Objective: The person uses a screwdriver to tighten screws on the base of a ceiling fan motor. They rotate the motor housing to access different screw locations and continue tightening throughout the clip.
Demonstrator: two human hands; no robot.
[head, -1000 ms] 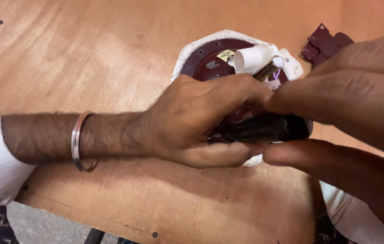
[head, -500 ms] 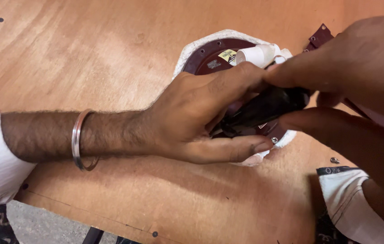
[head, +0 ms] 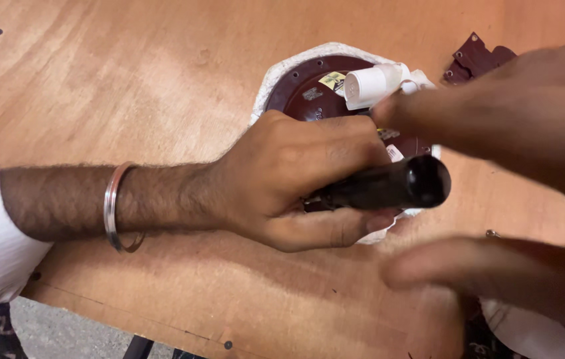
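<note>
A glossy black cylindrical handle (head: 389, 186) lies nearly level above a round maroon disc (head: 309, 90) bearing a white fitting (head: 372, 86).

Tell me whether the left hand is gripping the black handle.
Yes, the left hand is closed around the black handle.

Plywood table (head: 129, 80) — dark red round base (head: 309, 86) and bracket (head: 475, 60) lie on it.

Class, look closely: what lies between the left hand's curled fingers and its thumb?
In the head view, a black cylindrical handle lies between them, gripped by the left hand.
</note>
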